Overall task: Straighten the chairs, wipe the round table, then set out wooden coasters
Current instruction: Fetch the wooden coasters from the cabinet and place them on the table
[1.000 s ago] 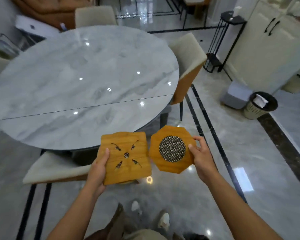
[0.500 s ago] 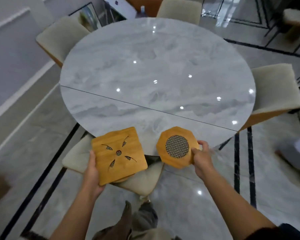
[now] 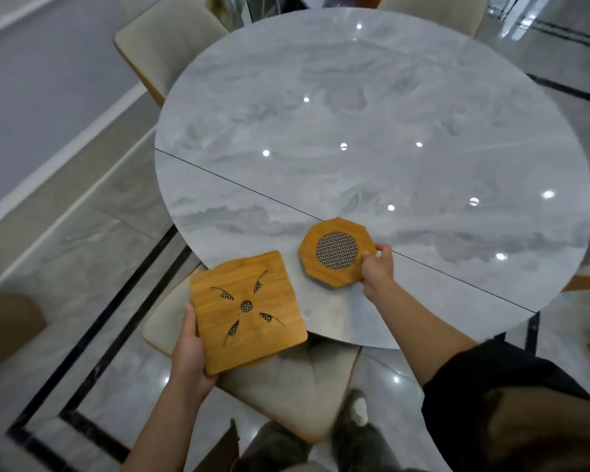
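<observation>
At the far left, a cream-cushioned chair (image 3: 164, 46) stands tucked against the rim of the round marble table (image 3: 355, 114). Lower down, the left hand (image 3: 189, 338) grips the square wooden coaster (image 3: 249, 311) by its left edge, thumb on top and fingers hidden beneath. It is held roughly level, mostly over the seat of the near chair (image 3: 286, 379), with only its far corner reaching the table's near rim. To its right, the octagonal wooden coaster (image 3: 338, 252), with a round mesh centre, lies flat over the near part of the tabletop, just beside the dark seam. Whether it already rests on the marble or hangs just above it cannot be told. The right hand (image 3: 377, 267) pinches its right edge, fingers curled around the rim. The table's bare surface spreads ahead and to the right of both hands, so the right hand is the nearer and probably sets its coaster down first, while the left must carry its coaster forward over the rim.
</observation>
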